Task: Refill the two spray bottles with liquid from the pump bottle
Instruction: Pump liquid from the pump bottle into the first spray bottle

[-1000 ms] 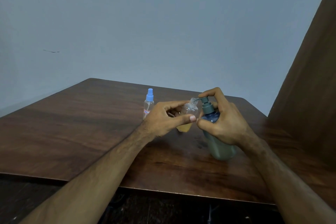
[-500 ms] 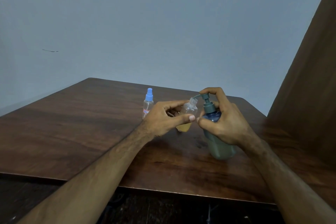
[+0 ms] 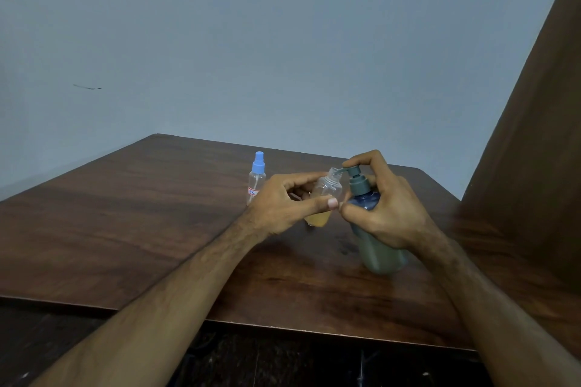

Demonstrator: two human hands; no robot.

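Fingers of the left hand (image 3: pixel 283 204) wrap the uncapped clear spray bottle (image 3: pixel 325 198) and hide its middle, leaving only the open neck and the amber liquid at its bottom visible; it is tilted, neck up and toward the pump bottle (image 3: pixel 380 254). That bottle leans left on the counter (image 3: pixel 125 229), spout at the open neck, its shoulder covered by the gripping right hand (image 3: pixel 386 210), forefinger atop the pump head. Behind, partly hidden, a blue-capped spray bottle (image 3: pixel 257 179) stands upright.
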